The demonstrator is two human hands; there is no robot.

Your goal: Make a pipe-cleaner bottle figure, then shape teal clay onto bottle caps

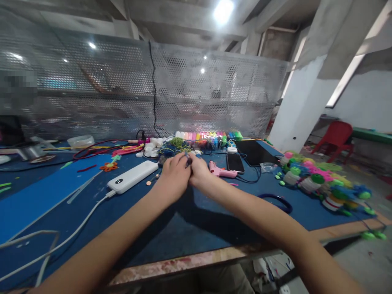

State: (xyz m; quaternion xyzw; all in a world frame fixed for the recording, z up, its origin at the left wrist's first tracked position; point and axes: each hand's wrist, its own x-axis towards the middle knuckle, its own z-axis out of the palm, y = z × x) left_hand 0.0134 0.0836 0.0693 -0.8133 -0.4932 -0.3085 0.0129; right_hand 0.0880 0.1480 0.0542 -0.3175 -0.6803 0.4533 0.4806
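My left hand (175, 173) and my right hand (199, 168) meet above the middle of the table, fingers bent and pressed together. Between them shows a small dark blue piece (188, 161), mostly covered by the fingers, so its kind is unclear. Both hands seem closed on it. Just behind them lies a tangle of green and blue yarn (176, 143). A pink glue gun (221, 170) rests to the right of my right hand, and a white power bank (132, 176) with a cable plugged in lies left of my left hand.
A phone (235, 163) and black tablet (256, 152) lie at the back right. Several yarn-topped figures (312, 182) stand along the right side. A blue sheet (39, 196) covers the left, near an orange pipe-cleaner flower (109, 166). A perforated metal screen (196, 90) rises behind.
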